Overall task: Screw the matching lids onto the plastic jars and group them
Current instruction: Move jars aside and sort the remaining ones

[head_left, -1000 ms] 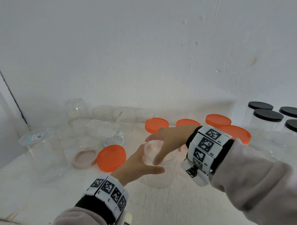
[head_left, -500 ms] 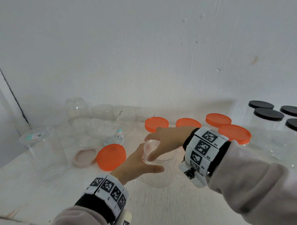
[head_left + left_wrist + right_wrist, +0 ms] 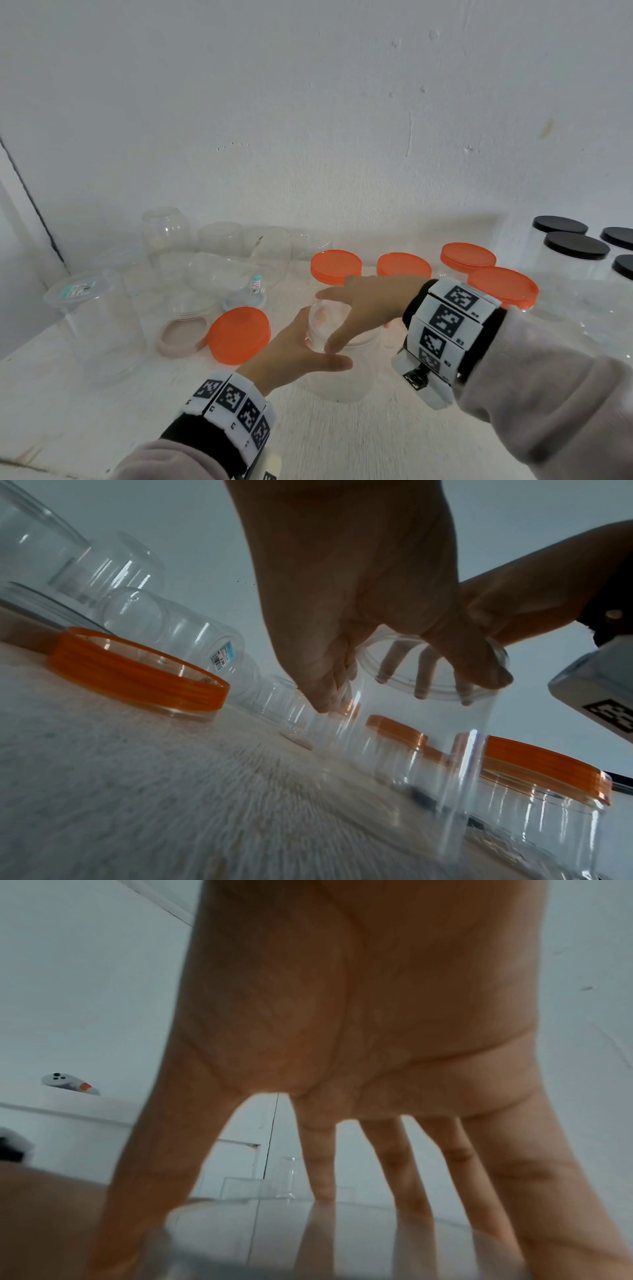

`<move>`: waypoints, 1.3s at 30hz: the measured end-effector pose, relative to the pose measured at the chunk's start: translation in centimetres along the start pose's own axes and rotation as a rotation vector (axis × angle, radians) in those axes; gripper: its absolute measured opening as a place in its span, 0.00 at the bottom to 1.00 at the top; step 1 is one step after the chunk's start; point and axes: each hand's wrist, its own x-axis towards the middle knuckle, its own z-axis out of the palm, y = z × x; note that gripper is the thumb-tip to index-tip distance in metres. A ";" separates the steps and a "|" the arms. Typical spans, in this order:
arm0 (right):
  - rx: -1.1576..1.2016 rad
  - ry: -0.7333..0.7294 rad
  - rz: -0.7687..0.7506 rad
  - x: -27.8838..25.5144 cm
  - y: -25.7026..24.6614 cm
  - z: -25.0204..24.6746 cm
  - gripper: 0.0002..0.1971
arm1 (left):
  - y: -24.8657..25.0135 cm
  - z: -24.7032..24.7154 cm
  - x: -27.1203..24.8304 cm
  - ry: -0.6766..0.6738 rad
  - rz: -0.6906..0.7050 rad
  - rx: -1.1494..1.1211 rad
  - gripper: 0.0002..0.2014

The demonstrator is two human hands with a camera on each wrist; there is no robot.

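A clear plastic jar stands upright on the white table in front of me. My left hand grips its side, thumb in front and fingers behind. My right hand comes down from above, its spread fingers curled round the jar's top rim. In the left wrist view the jar shows those fingers through its wall, under my left hand. In the right wrist view my right hand straddles the jar top. Whether a clear lid sits on the jar I cannot tell. A loose orange lid lies just left.
Several orange-lidded jars stand behind and right of my hands, and black-lidded jars at the far right. Open clear jars crowd the back left, with a tall one and a pinkish lid nearer. A wall runs along the back.
My right hand and wrist have shifted a little left over the jar's top. My left hand keeps its hold and the jar stays in place.
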 end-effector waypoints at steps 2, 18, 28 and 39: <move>-0.032 0.034 0.009 -0.1 0.2 0.7 0.48 | -0.1 0.0 0.0 0.007 -0.001 -0.001 0.50; -0.050 0.208 0.017 0.2 0.3 3.8 0.48 | -0.7 -2.1 0.4 -0.082 0.006 0.346 0.48; 0.079 0.134 -0.033 0.8 1.7 0.7 0.48 | -4.3 -9.5 1.3 0.044 -0.237 0.943 0.41; 0.192 0.751 0.229 5.5 7.5 -11.2 0.49 | -5.7 -10.5 1.7 -0.038 -0.235 0.932 0.44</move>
